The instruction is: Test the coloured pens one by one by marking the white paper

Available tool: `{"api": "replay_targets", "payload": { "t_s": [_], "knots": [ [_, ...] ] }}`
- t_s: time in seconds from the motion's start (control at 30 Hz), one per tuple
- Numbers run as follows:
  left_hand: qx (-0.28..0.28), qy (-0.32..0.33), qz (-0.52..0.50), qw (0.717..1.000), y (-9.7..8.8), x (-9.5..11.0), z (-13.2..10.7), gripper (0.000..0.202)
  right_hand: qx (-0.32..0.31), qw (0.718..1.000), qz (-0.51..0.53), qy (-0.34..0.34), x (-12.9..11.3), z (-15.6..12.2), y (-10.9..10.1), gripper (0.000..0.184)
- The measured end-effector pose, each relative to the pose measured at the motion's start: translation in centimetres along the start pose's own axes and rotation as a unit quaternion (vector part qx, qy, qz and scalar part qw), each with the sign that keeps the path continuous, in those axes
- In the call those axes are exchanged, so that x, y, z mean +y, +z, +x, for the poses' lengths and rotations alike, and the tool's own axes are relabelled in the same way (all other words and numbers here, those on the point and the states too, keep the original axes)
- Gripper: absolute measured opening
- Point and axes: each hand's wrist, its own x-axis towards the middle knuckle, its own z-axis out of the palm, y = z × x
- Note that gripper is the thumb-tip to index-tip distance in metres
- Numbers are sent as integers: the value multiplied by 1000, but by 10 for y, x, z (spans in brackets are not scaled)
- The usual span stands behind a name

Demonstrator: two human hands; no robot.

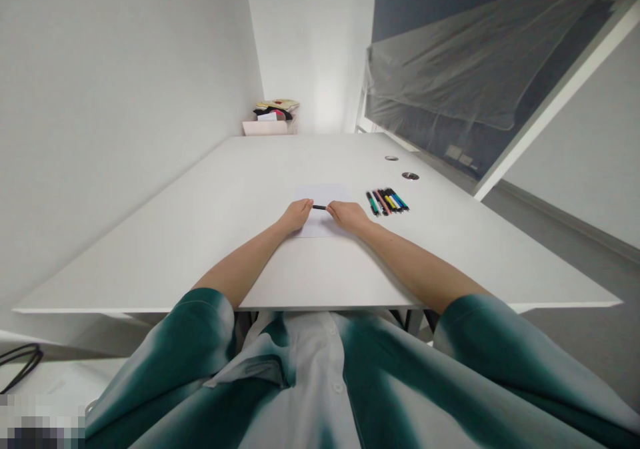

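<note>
A left hand (296,214) and a right hand (349,216) meet over a sheet of white paper (325,194) on a white desk (165,249), a short black pen (319,207) between them
The fingers (307,205) of both hands are bunched and curled inward, coming to the pen's two ends from either side, though at this size I cannot tell whether they pinch it or only touch it. The pen sits level over the middle of the paper. Just right of the paper, a row of coloured pens (387,202) lies side by side on the desk, below two round cable holes (391,158). A plastic-covered board (450,69) fills the upper right of the frame, a pale box (265,128) with piled things sits beyond the desk's far end, and green-and-white sleeves (200,329) cross the bottom of the frame
</note>
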Motion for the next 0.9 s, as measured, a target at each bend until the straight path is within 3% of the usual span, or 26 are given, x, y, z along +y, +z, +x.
{"api": "replay_targets", "payload": {
  "t_s": [0.27,0.47,0.57,0.7,0.9],
  "knots": [
    [0,-21,-37,999,2,-2,4,39,13,1000,18,0,2,1,1,43],
    [27,-45,-134,990,4,-7,0,41,35,999,41,7,4,4,3,42],
    [47,7,-107,993,2,-10,-3,27,38,998,50,15,8,5,3,41],
    [40,110,1,993,-1,-13,-5,29,44,997,62,17,11,4,3,40],
    [38,123,62,990,-2,-13,-3,21,43,996,74,3,12,4,6,38]
  ]
}}
